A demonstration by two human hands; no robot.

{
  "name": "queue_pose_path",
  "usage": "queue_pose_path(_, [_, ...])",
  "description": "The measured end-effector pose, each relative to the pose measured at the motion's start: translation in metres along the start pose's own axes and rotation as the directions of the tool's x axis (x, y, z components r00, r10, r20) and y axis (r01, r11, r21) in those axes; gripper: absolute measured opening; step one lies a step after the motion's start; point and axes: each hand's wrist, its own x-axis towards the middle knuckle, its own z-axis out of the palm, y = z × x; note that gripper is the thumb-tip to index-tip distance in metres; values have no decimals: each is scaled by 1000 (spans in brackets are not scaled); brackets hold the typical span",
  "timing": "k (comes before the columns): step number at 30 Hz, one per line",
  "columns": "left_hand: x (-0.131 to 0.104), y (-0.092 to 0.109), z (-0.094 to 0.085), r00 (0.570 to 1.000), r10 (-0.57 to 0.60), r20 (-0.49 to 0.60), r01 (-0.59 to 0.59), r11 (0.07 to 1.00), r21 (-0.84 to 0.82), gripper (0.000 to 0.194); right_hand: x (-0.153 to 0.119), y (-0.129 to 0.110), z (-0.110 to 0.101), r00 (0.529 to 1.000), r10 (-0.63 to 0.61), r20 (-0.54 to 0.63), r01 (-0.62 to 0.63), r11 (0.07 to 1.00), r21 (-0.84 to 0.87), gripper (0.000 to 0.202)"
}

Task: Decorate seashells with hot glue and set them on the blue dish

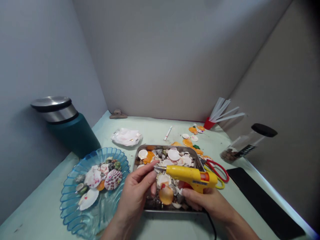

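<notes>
My right hand [207,201] grips a yellow glue gun [192,176], its metal nozzle pointing left over a steel tray [140,151] full of seashells. My left hand [138,191] hovers over the tray's left part, thumb and fingers pinched right at the nozzle tip; whatever small piece it pinches is too small to make out. An orange scallop shell [166,195] lies in the tray just under both hands. The gun's black cord [212,226] runs off toward me.
A blue glass dish [72,206] with several shells sits at the left. Behind it stands a teal bottle [72,131]. Red-and-yellow scissors [220,171], a clear jar [246,143], a black flat object [262,200], a red cup of white sticks [208,124] and loose shells lie to the right.
</notes>
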Motion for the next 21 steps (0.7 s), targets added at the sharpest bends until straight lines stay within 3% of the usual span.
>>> queue_pose_path(12, [0, 0, 4, 995, -87, 56, 96, 981, -170, 33, 6, 3, -5, 994, 33, 100, -32, 999, -4, 38])
queue_pose_path(17, [2, 1, 2, 996, -83, 26, 87, 965, -249, 29, -1, 0, -2, 1000, -9, 19, 11, 998, -68, 27])
queue_pose_path(21, [4, 0, -1, 999, -50, -1, 48, 970, -240, 28, -2, 4, -6, 994, -51, -93, 53, 998, 20, 29])
